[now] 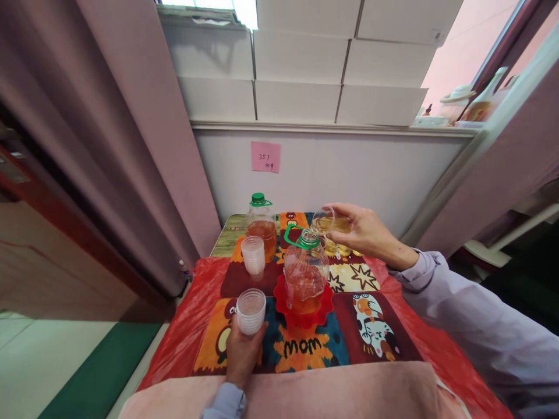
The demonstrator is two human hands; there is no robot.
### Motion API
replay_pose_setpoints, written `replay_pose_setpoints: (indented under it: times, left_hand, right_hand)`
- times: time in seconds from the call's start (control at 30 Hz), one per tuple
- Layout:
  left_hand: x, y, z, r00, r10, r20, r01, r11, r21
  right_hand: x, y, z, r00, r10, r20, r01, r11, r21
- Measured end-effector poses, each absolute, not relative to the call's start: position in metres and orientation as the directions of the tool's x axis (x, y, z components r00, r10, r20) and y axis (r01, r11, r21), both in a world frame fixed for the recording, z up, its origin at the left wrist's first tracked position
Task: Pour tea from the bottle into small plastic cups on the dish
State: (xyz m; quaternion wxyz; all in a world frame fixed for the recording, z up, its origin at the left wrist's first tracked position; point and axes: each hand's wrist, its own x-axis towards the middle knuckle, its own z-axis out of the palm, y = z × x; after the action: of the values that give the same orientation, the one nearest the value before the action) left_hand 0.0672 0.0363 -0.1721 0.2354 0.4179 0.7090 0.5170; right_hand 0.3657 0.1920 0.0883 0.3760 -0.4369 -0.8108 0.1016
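Note:
My right hand (367, 228) is closed round a clear plastic cup (322, 220) holding pale yellow liquid. The cup tilts left, its rim at the open neck of a large clear jug (305, 273) with a green handle. Amber liquid stands in the lower part of this jug, which sits in a red scalloped dish (324, 314). At the near left, my left hand (244, 349) is wrapped round a stack of clear plastic cups (251, 314). Another cup stack (253, 254) stands just behind it. A second jug (262, 230) of amber liquid has its green cap on.
Several small cups of yellow liquid (345, 251) stand behind my right hand's cup. Under everything lie a painted mat (301, 349) and a red plastic cover (183, 326). White boxes (297, 61) line the shelf behind, above a pink note (265, 157). Pink cloth (297, 393) drapes the near edge.

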Motion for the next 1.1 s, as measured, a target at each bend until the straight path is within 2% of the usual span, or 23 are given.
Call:
replay_pose_setpoints:
  times: [0.63, 1.1]
  left_hand:
    - [0.066, 0.037, -0.177, -0.540, 0.837, 0.089, 0.348, 0.125, 0.929]
    - [0.066, 0.037, -0.175, -0.543, 0.832, 0.110, 0.375, 0.123, 0.919]
  right_hand:
    - [0.366, 0.194, 0.097, -0.408, 0.746, 0.527, 0.697, 0.627, -0.348]
    - [0.361, 0.191, 0.107, -0.493, 0.705, 0.510, 0.742, 0.647, -0.175]
